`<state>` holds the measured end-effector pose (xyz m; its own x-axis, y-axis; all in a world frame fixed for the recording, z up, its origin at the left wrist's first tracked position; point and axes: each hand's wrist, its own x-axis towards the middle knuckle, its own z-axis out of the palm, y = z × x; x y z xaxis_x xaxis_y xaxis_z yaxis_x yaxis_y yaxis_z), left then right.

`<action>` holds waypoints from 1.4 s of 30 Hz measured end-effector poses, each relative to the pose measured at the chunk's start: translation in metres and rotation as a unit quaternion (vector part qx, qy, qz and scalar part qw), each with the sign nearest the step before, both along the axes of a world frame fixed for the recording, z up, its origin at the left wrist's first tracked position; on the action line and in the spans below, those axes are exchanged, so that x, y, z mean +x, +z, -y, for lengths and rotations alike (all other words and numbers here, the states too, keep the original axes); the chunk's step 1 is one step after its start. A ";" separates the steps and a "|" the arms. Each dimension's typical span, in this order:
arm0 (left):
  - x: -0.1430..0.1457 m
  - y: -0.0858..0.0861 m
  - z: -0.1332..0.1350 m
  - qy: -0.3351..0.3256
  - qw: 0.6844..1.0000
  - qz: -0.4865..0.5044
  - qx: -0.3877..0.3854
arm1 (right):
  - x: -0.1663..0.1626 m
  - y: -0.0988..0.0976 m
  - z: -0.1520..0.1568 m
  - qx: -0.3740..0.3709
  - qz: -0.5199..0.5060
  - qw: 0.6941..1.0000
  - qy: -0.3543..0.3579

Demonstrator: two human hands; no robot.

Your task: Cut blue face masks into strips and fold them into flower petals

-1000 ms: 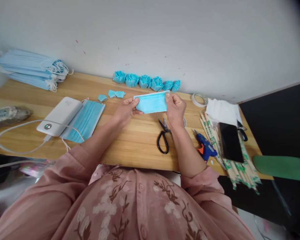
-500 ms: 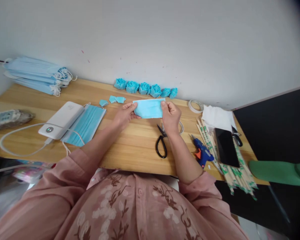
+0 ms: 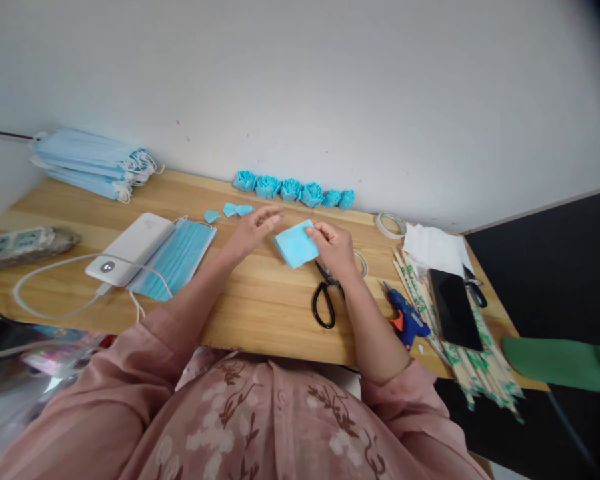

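My right hand (image 3: 333, 245) pinches a folded blue mask piece (image 3: 295, 244) just above the wooden table (image 3: 260, 300). My left hand (image 3: 253, 229) hovers beside the piece's left edge with its fingers stretched out, holding nothing. Black scissors (image 3: 325, 299) lie on the table just below my right hand. Three small blue cut pieces (image 3: 229, 212) lie behind my left hand, and a row of several blue fabric roses (image 3: 293, 189) stands against the wall.
A white power bank (image 3: 130, 249) lies on blue masks (image 3: 177, 257) at the left, a mask stack (image 3: 87, 172) at far left. At the right are a blue glue gun (image 3: 406, 318), a phone (image 3: 453, 300), chopstick packs (image 3: 473, 363), tape rolls (image 3: 391, 225) and tissues (image 3: 437, 247).
The blue piece was stretched wide between both hands; now it is folded to a small square in my right hand, and my left hand has let go and opened.
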<state>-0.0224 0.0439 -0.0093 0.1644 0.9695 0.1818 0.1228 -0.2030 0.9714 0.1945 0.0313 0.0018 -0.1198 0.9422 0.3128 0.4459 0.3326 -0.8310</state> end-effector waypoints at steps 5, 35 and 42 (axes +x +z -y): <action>0.006 0.000 0.008 -0.115 0.990 -0.058 -0.064 | -0.001 -0.005 0.001 -0.010 0.004 0.999 0.030; 0.022 -0.014 0.009 0.032 0.977 0.120 -0.172 | -0.010 -0.030 -0.010 -0.071 -0.158 0.985 -0.018; 0.006 -0.012 0.002 0.135 0.987 -0.069 -0.053 | 0.006 -0.009 -0.017 0.070 -0.246 0.943 -0.211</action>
